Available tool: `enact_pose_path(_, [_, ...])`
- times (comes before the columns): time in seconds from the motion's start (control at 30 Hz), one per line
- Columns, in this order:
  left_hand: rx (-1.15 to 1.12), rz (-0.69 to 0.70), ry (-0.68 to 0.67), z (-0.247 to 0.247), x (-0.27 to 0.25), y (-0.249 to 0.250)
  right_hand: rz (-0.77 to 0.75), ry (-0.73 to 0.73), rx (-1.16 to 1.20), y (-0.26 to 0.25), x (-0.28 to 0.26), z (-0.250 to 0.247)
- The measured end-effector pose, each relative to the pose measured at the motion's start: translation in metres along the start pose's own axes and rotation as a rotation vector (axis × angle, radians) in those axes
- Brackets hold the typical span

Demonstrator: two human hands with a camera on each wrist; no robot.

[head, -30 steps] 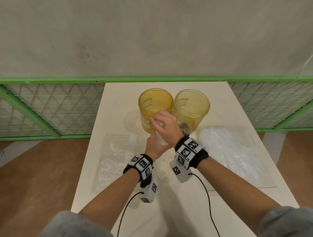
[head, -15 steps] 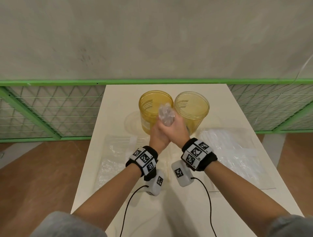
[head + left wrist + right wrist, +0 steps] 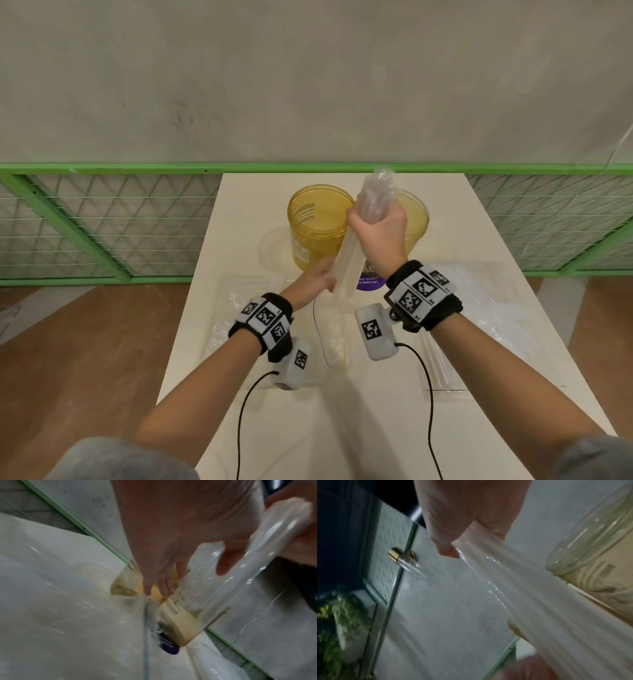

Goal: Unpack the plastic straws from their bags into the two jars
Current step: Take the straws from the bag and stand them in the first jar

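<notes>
1. The white table [image 3: 342, 428] runs from 6 o'clock toward 12, with two black cables across its near part.
2. Clear plastic bags lie flat on it: one at 9 o'clock of the wrists [image 3: 226, 329], another at 3 o'clock [image 3: 486, 329], and a flattened one between the forearms [image 3: 334, 346].
3. The left hand [image 3: 315, 279] sits low, just short of the jars, touching the lower end of the straw bundle [image 3: 349, 263]. In the left wrist view the fingers [image 3: 159, 586] point down close together and the thumb stands apart beside the bundle; I cannot tell whether they actually grip it, since that view is blurred.
4. The right hand [image 3: 380, 233] is higher, at 1 o'clock of the left, fingers and thumb curled round the bundle's upper part.
5. The clear straws stand nearly upright, tilted toward 1 o'clock, in the air in front of the jars; crumpled clear wrapping [image 3: 378, 185] sticks out above the right fist.
6. Two amber jars stand side by side and open at 12 o'clock: the left jar [image 3: 317, 233] and the right jar [image 3: 416, 222], partly hidden by the right hand.
7. Beyond them is a green railing [image 3: 137, 168] and a grey wall.
</notes>
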State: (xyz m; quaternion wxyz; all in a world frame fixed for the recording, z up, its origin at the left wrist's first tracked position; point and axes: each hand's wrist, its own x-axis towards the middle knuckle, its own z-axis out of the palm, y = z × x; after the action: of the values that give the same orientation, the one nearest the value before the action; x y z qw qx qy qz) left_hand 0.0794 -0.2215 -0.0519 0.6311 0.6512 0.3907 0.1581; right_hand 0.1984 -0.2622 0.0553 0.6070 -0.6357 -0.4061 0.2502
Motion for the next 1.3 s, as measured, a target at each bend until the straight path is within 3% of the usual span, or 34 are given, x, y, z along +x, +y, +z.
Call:
enact_pose_path(0.1, [-0.435, -0.218, 0.234, -0.011, 0.001, -0.004, -0.026, 0.097, 0.118, -0.012, 0.006, -0.005])
enact_pose_path(0.13, [-0.571, -0.256, 0.225, -0.012, 0.002, -0.002, -0.035, 0.108, 0.135, -0.015, 0.006, -0.004])
enact_pose_path(0.23, [-0.828, -0.302, -0.053, -0.011, 0.006, 0.006, -0.04, 0.097, 0.142, -0.013, 0.002, 0.005])
enact_pose_path(0.27, [-0.869, -0.305, -0.069, -0.009, 0.009, 0.01, -0.041, 0.085, 0.141, -0.011, 0.001, 0.008])
enact_pose_path(0.4, [-0.896, -0.33, 0.111, -0.001, 0.017, 0.025, -0.065, 0.049, 0.168, -0.004, -0.003, 0.009])
enact_pose_path(0.53, [-0.874, -0.292, 0.169, -0.001, 0.021, 0.028, -0.131, -0.104, 0.102, -0.008, -0.006, 0.011])
enact_pose_path(0.6, [-0.755, -0.302, 0.271, -0.004, 0.023, 0.031, -0.117, -0.163, 0.033, -0.013, 0.007, 0.013])
enact_pose_path(0.67, [-0.348, -0.198, 0.464, -0.01, 0.023, 0.034, -0.116, -0.174, -0.019, -0.023, 0.026, 0.012])
enact_pose_path(0.77, [0.315, 0.256, 0.766, -0.023, 0.017, 0.04, -0.161, -0.058, 0.048, -0.047, 0.057, 0.01])
enact_pose_path(0.83, [0.606, 0.4, 0.75, -0.031, 0.021, 0.036, -0.177, 0.037, 0.136, -0.052, 0.073, 0.015])
enact_pose_path(0.87, [0.7, 0.375, 0.69, -0.035, 0.028, 0.031, -0.169, 0.064, 0.149, -0.048, 0.08, 0.021])
enact_pose_path(0.97, [0.767, 0.224, 0.59, -0.04, 0.043, 0.017, -0.102, 0.028, 0.065, -0.023, 0.088, 0.041])
enact_pose_path(1.3, [0.67, 0.257, 0.592, -0.037, 0.026, 0.013, 0.022, -0.102, -0.098, 0.049, 0.075, 0.054])
